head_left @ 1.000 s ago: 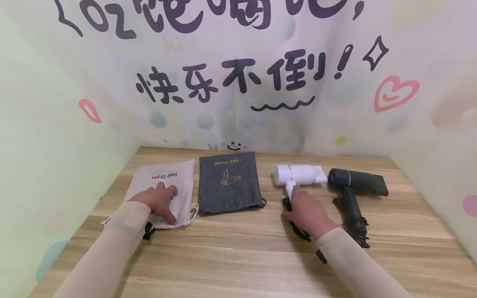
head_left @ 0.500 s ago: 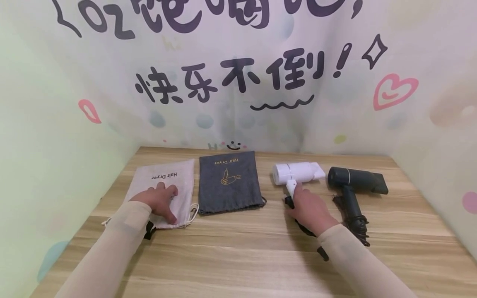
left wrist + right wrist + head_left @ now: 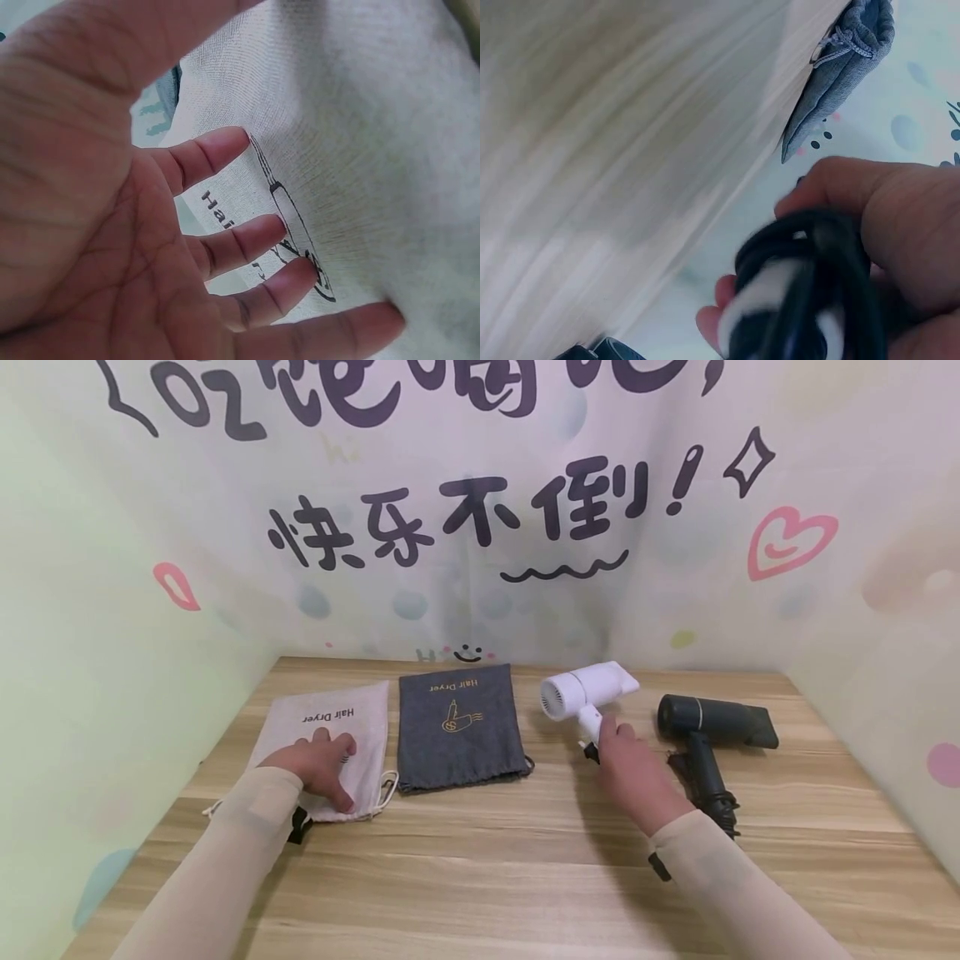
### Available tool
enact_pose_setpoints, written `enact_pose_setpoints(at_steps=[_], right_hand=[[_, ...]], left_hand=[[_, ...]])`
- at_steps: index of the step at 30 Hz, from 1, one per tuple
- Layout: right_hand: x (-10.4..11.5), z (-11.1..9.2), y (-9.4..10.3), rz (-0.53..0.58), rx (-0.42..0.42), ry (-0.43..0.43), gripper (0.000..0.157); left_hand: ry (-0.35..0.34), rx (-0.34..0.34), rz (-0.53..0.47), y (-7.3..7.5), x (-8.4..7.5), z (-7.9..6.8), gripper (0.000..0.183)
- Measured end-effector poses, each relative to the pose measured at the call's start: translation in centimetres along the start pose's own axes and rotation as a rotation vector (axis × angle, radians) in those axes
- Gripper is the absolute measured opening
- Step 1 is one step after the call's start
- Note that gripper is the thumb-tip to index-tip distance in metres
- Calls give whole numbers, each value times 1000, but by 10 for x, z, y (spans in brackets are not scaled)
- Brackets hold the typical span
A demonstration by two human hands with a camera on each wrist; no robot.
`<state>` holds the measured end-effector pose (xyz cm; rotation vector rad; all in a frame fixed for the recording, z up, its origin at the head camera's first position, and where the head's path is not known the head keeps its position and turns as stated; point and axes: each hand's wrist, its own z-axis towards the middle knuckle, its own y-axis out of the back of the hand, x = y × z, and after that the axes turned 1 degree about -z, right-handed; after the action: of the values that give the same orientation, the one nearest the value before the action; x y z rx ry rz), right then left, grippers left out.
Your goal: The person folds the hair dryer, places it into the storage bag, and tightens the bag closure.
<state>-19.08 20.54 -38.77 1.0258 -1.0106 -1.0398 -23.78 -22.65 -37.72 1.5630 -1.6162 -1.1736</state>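
My right hand (image 3: pixel 637 777) grips the handle of a white hair dryer (image 3: pixel 588 689), which is tilted with its nozzle toward the back right. A dark cord (image 3: pixel 802 277) is coiled around that handle in the right wrist view. At the left, my left hand (image 3: pixel 318 768) rests with spread fingers on a pale drawstring bag (image 3: pixel 281 727) printed "Hair Dryer". In the left wrist view the fingertips touch the cloth of this bag (image 3: pixel 360 150), beside its printed dryer drawing.
Between the hands lies a dark grey drawstring bag (image 3: pixel 461 743) with gold print. A black hair dryer (image 3: pixel 720 720) with its cord wrapped around the handle lies at the right. The wooden table (image 3: pixel 465 877) meets a printed cloth backdrop (image 3: pixel 472 602) at the back.
My right hand has lifted and tilted the white hair dryer, its body swinging slightly left and toward the back. My left hand stays on the pale bag.
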Motion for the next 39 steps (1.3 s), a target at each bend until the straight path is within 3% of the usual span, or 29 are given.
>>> enact_pose_setpoints(at_steps=[5, 10, 15, 29, 39], right_hand=[[1, 3, -1, -39, -67, 32, 34], [0, 4, -1, -80, -117, 84, 38], [0, 3, 1, -80, -113, 106, 45], [11, 0, 15, -190, -112, 128, 36], [8, -2, 13, -249, -270, 224, 41]], left_hand=[[11, 2, -2, -1, 0, -1, 88], [9, -3, -1, 0, -1, -2, 88], [11, -3, 4, 2, -3, -2, 88], [7, -5, 0, 0, -3, -5, 86], [2, -7, 4, 1, -4, -7, 86]])
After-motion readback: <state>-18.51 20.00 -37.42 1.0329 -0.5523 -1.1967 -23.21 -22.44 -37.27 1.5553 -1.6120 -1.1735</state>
